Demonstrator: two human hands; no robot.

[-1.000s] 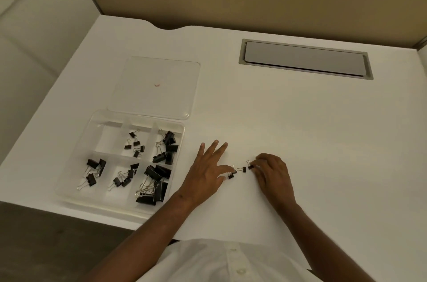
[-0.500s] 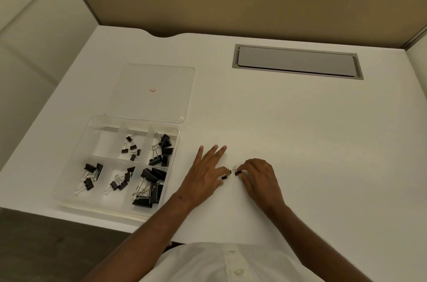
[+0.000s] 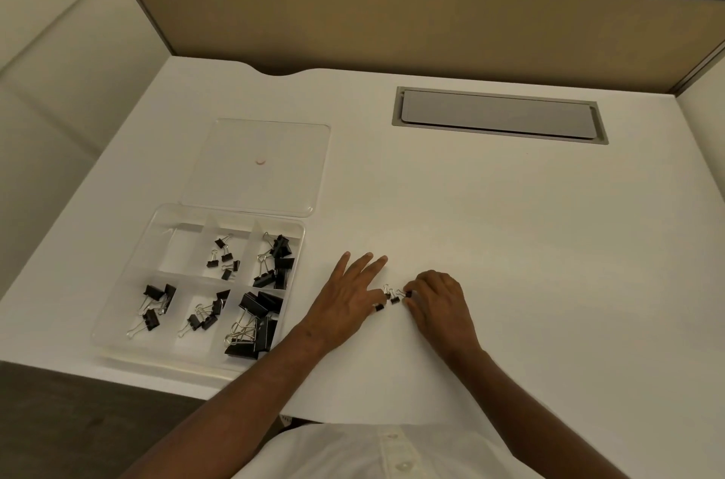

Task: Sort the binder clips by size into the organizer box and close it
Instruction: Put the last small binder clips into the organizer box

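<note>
Clips, last small ones, being gathered on desk [image 3: 510, 243] beside open box.

Three small clips [image 3: 393, 297] lie between the hands, at 3 o'clock from the box [image 3: 117, 325], likely herded together for one pickup. Left hand [image 3: 349, 300]: fingers straight and flat on the desk, holding nothing, thumb side touching the nearest clip, seemingly as a stop. Right hand [image 3: 437, 302]: fingers curled, its grip pinching the rightmost clip. Box compartments hold clips grouped by size, largest at 5 o'clock. Clear lid [image 3: 274, 149] lies flat at 12 o'clock of the box, touching its rim, ready for closing.
</note>
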